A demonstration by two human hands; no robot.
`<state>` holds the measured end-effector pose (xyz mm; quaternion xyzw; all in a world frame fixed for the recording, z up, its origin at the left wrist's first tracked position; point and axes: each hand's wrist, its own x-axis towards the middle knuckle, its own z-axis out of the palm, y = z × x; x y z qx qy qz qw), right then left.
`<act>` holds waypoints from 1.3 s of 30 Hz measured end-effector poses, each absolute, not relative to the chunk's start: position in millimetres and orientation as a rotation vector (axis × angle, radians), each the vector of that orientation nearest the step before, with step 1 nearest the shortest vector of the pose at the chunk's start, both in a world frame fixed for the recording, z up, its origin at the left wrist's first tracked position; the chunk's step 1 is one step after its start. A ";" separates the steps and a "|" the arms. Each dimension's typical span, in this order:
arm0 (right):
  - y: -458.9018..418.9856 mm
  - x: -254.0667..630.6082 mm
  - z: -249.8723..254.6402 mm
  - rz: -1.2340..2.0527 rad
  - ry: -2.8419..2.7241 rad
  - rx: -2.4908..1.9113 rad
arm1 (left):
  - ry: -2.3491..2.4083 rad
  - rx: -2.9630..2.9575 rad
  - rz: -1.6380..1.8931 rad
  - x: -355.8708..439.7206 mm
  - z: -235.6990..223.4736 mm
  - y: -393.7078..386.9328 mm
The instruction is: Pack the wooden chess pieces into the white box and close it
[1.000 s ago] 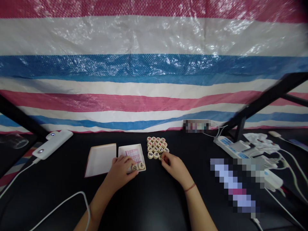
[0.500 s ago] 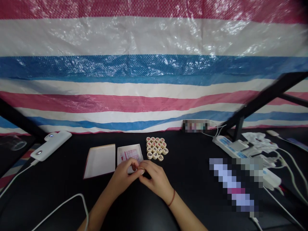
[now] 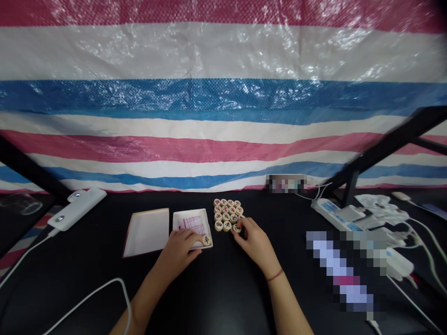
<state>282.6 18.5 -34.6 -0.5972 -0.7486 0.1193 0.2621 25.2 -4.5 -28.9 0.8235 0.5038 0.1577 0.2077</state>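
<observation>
Pale round Chinese chess pieces (image 3: 225, 217) are set in rows on the black table, red characters in the far rows and black ones in the near rows. My right hand (image 3: 256, 242) has thumb and fingers closed around a chess piece (image 3: 237, 228) at the block's near right corner. A shallow white box (image 3: 190, 213) with a printed red-lined sheet inside lies to the left. My left hand (image 3: 179, 249) rests over its near edge, fingers stretched and thumb apart. One black-marked piece (image 3: 206, 240) sits in the box's near right corner, beside those fingertips.
An open box lid (image 3: 146, 232) lies left of the box. A white device with a cable (image 3: 77, 209) is at far left. To the right are a power strip (image 3: 335, 211) with plugs and cables, and a blurred-out object (image 3: 340, 270). A striped tarp (image 3: 209, 149) hangs behind.
My hands were together in front of the box; they have parted. The right moved to the corner of the piece block, the left back over the box. A piece now shows in the box's corner.
</observation>
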 end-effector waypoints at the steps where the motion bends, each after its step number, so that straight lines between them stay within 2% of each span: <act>1: 18.5 282.2 -35.3 0.323 -2.035 -1.624 | 1.396 2.294 0.438 25.7 -28.4 -4.4; 18: 18.0 279.1 -34.8 0.300 -2.026 -1.698 | 1.412 2.188 0.437 29.3 -26.1 -6.0; 22: 11.6 267.1 -25.8 0.271 -1.963 -1.573 | 1.440 2.155 0.443 31.5 -26.7 -3.9; 29: -1.4 228.2 -27.1 0.610 -2.277 -1.319 | 1.435 2.256 0.452 43.2 -26.2 -1.4; 39: -0.3 226.1 -36.1 0.752 -2.230 -1.292 | 1.453 2.101 0.603 51.1 -24.6 -6.9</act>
